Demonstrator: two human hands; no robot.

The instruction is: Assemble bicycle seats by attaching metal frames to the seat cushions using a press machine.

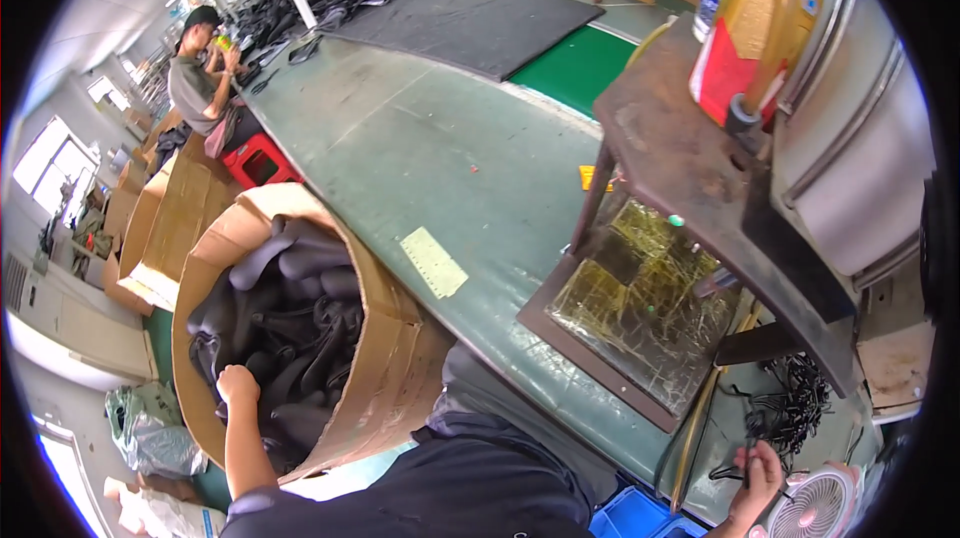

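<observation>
Reaching into the big cardboard box (pixel 385 358), left hand (pixel 237 383) closing on dark rubber pieces (pixel 290 313) inside; right hand (pixel 757 473) pinching black cords (pixel 790 403) at table edge; probably needing a firm pull upward next.

We are observing a long green tabletop (pixel 440 148) running through a workshop, with a dark mat (pixel 470 23) lying at its far end. Daylight is entering through windows (pixel 50 163) at left; cardboard boxes (pixel 170 228) are crowding the floor.
</observation>
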